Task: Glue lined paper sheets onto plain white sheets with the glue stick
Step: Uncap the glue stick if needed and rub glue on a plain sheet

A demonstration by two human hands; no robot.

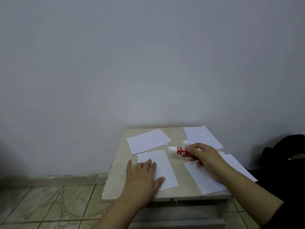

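Currently, the left hand (143, 175) lies flat, fingers straight, on the centre sheet (160, 169) in the lower middle of the frame, pinning it to the tabletop (178, 164). The right hand (205, 158) has its grip closed around the glue stick (179, 150), held just above the tabletop, tip pointing left. Its loose cap (185, 142) stands just behind. Risk: a stroke dragged toward the unpinned right edge may buckle the sheet. Risk: glue overrunning the edge bonds paper to tabletop. Whether any sheet is lined cannot be determined; gluing the wrong face is possible.
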